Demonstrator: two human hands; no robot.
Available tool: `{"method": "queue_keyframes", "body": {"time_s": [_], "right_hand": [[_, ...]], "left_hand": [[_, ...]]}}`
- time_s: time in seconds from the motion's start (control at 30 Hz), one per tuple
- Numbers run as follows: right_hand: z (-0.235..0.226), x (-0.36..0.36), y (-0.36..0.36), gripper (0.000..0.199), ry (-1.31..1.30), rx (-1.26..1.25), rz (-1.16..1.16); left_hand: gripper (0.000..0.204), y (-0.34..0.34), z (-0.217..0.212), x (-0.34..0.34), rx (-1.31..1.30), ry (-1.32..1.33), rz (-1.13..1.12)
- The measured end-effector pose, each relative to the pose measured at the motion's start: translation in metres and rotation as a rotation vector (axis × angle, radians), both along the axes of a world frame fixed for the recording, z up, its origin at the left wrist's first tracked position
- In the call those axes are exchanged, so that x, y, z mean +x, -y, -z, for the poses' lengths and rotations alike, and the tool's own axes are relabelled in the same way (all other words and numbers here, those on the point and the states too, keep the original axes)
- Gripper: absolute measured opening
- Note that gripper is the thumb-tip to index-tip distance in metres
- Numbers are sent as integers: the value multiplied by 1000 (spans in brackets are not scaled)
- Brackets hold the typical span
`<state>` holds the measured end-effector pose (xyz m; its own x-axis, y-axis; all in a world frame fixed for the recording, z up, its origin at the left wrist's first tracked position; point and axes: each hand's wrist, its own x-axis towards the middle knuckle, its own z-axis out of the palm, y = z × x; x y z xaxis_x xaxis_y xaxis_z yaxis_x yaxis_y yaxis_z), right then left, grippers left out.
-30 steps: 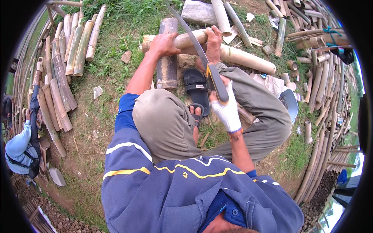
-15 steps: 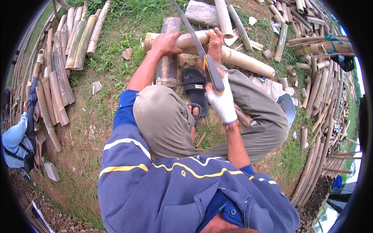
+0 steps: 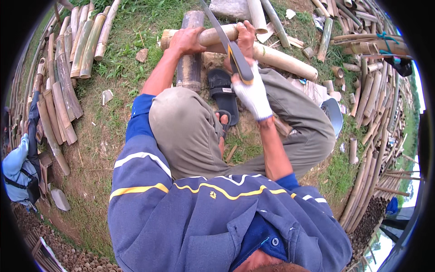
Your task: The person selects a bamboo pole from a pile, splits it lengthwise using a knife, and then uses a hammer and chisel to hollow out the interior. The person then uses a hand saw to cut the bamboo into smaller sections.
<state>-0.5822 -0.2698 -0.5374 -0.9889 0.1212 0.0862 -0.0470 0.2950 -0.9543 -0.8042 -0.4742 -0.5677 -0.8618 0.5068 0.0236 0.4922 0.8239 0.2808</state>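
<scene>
My left hand (image 3: 187,41) is bare and wraps around a pale bamboo piece (image 3: 218,36) near its left end. That piece lies across a thick dark bamboo log (image 3: 189,70). In a white knitted glove, my right hand (image 3: 253,90) grips the black and yellow handle of a handsaw (image 3: 241,65). The saw's blade passes over the bamboo, slanting up and left; whether its teeth have bitten in cannot be seen. My bare foot (image 3: 246,38) presses on the bamboo just right of the blade. Another bamboo pole (image 3: 285,61) slants off to the right beyond the foot.
An empty black sandal (image 3: 223,93) lies between my legs. Cut bamboo lengths (image 3: 90,45) are at the left, and bamboo piles (image 3: 376,99) line the right. A grey stone block (image 3: 230,9) sits at the far side. A person in light blue (image 3: 20,167) is at the far left.
My right hand has pushed the saw forward, away from me. The left hand and foot keep their places on the bamboo. The whole view has shifted slightly.
</scene>
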Motion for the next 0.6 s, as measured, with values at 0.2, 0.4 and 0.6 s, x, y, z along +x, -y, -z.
{"method": "queue_keyframes", "body": {"time_s": [0.2,0.4,0.6], "right_hand": [[-45,154,-17,59,16,122,2],[-17,-80,-5,36,-52,130,57],[-10,82,-6,64,-93,94,26]], "left_hand": [[75,5,4,5,-28,-25,3],[78,-15,11,-11,-27,-87,20],[78,2,5,-2,-3,-23,-7]]}}
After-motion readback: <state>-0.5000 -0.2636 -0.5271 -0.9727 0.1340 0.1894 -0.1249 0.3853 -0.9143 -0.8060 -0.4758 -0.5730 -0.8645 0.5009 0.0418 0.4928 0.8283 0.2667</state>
